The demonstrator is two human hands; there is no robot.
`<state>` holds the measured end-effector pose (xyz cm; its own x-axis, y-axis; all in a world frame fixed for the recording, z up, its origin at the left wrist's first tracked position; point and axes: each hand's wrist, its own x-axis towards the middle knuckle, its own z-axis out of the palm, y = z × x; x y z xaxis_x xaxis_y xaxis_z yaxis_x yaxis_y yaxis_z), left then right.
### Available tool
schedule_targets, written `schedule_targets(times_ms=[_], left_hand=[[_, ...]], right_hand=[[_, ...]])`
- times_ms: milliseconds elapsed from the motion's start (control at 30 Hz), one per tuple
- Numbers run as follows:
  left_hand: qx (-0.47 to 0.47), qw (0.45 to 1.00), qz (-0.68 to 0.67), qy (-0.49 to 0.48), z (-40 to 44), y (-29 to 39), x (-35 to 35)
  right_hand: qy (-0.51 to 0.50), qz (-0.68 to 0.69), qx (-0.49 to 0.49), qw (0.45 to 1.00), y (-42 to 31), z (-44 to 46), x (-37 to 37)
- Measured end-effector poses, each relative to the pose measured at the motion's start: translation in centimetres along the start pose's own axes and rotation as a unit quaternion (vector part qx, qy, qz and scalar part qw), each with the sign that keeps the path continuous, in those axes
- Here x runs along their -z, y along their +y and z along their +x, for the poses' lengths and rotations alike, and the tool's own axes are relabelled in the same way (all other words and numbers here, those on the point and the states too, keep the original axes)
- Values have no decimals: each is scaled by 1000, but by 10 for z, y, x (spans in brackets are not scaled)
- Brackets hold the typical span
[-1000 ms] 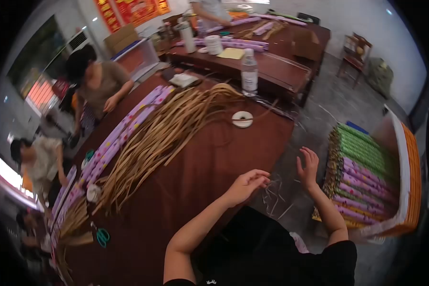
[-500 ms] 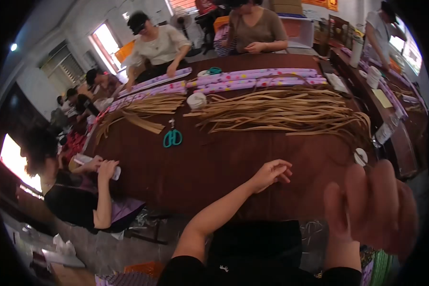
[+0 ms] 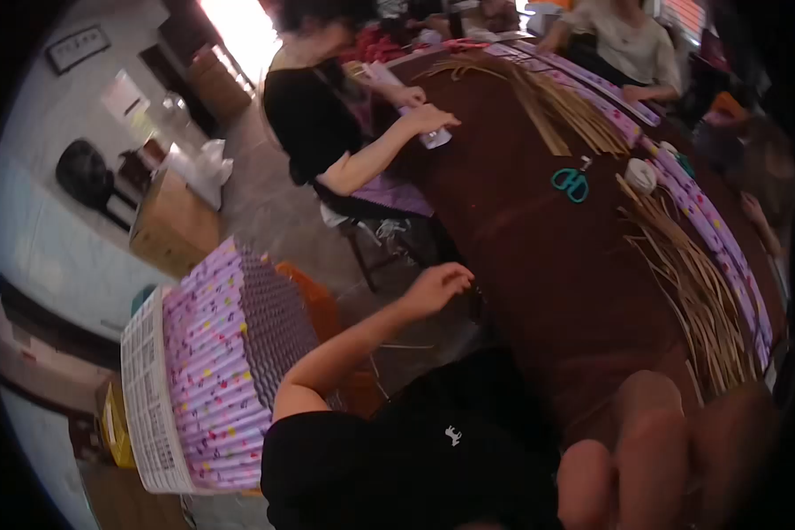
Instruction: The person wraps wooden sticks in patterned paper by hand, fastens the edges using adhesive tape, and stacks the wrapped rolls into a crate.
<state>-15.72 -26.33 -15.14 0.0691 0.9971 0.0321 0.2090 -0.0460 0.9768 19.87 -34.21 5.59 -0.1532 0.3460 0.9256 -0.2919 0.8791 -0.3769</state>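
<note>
My left hand (image 3: 440,288) hangs in the air beside the near edge of the brown-covered table (image 3: 539,256), its fingers loosely bent and nothing in them. Very close to the camera, at the lower right, my right hand (image 3: 649,450) looms large and dim. Its fingers are apart and no held thing shows; part of it is cut off by the dark rim. Teal-handled scissors (image 3: 571,184) lie on the table beyond both hands. Long brown strips (image 3: 693,291) are spread near a white roll (image 3: 641,176). Purple patterned tubes or rolls (image 3: 711,230) lie behind the strips.
To my left stands a white basket (image 3: 155,397) holding a stack of purple patterned pieces (image 3: 212,371). A cardboard box (image 3: 177,221) sits on the floor. A co-worker in black (image 3: 314,115) holds a pale purple strip at the table; another person (image 3: 623,44) sits across.
The view has swung left and tilted, bringing the basket and box into sight. My left hand now appears beside the table edge rather than over it. My right hand stays close to the camera.
</note>
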Motion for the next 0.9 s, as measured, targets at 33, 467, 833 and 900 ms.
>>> schedule_targets(times_ms=[33, 467, 833, 900], left_hand=[[-10, 993, 106, 58, -13, 2, 25], [211, 589, 721, 296, -271, 1, 210], [396, 708, 516, 275, -394, 19, 289], [415, 693, 523, 273, -390, 13, 294]], right_hand=[[-4, 21, -3, 1000, 5, -2, -3], [-57, 197, -24, 978, 39, -26, -45], [-44, 238, -8, 970, 18, -31, -31], [-45, 236, -7, 971, 18, -30, -32]])
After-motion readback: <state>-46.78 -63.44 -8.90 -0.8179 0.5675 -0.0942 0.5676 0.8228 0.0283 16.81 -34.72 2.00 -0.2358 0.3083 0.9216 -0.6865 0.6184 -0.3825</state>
